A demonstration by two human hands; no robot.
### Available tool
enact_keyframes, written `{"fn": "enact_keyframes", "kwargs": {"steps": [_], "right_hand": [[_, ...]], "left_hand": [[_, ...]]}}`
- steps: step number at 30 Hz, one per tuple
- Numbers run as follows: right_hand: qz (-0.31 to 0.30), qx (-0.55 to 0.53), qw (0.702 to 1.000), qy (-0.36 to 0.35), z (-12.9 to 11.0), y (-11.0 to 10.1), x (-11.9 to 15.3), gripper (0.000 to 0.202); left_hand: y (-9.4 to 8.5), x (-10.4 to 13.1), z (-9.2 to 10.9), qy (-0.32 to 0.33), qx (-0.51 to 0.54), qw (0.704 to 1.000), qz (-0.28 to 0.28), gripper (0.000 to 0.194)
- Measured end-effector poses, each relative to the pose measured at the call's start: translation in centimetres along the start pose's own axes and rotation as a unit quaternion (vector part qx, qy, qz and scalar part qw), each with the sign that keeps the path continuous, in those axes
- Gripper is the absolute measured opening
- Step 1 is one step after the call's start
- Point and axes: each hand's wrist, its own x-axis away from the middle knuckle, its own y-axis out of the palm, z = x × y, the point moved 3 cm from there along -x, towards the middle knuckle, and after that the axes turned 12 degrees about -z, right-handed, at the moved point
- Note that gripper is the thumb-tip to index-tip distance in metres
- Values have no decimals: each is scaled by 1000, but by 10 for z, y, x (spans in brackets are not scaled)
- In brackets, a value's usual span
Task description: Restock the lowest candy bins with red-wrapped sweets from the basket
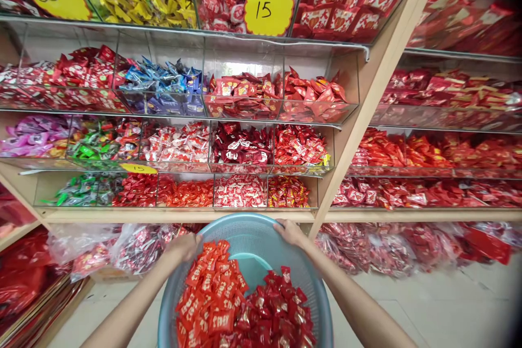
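Observation:
A blue-green plastic basket [322, 299] with perforated walls is in front of me at the bottom middle. My left hand [185, 246] grips its rim on the far left side. On the far right side of the rim, my right hand [290, 231] is closed, thumb pointing inward. Inside, orange-red wrapped candies [210, 296] are heaped on the left, and dark red wrapped candies [277, 310] on the right. A bare patch of the basket's bottom shows between and behind the two heaps.
Wooden shelves [183, 216] with clear bins of wrapped candies stand ahead, divided by a slanting-looking upright [381, 92]. Yellow price tags [269, 9] hang on some bins. Bagged candies [138, 244] lie under the lowest shelf. Pale floor tiles [428, 299] show at right.

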Motion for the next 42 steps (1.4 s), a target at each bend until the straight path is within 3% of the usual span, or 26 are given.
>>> {"fn": "enact_keyframes", "kwargs": {"steps": [4, 7, 11, 15, 20, 24, 30, 38, 42], "right_hand": [[-24, 39, 999, 20, -6, -3, 2, 31], [23, 140, 988, 66, -31, -16, -1, 29], [117, 211, 970, -17, -86, -38, -22, 28], [101, 283, 952, -64, -120, -47, -63, 37], [42, 297, 954, -11, -115, -44, -108, 50], [29, 276, 961, -5, -106, -39, -120, 49], [47, 262, 964, -20, -98, -41, -116, 45], [121, 221, 968, -6, -103, -48, -107, 40], [175, 140, 969, -102, -113, -46, -80, 39]], "left_hand": [[-11, -18, 37, 32, 3, 998, 48, 65], [-9, -24, 54, 48, 2, 996, 77, 64], [-4, -23, 54, 57, -2, 993, 99, 61], [-1, -23, 50, 52, -9, 993, 107, 60], [1, -26, 50, 50, -22, 992, 112, 61], [1, -25, 50, 57, -31, 990, 124, 62], [2, -23, 52, 49, -21, 992, 116, 60], [0, -18, 54, 39, -17, 992, 116, 59], [0, -17, 52, 40, -19, 992, 118, 60]]}}
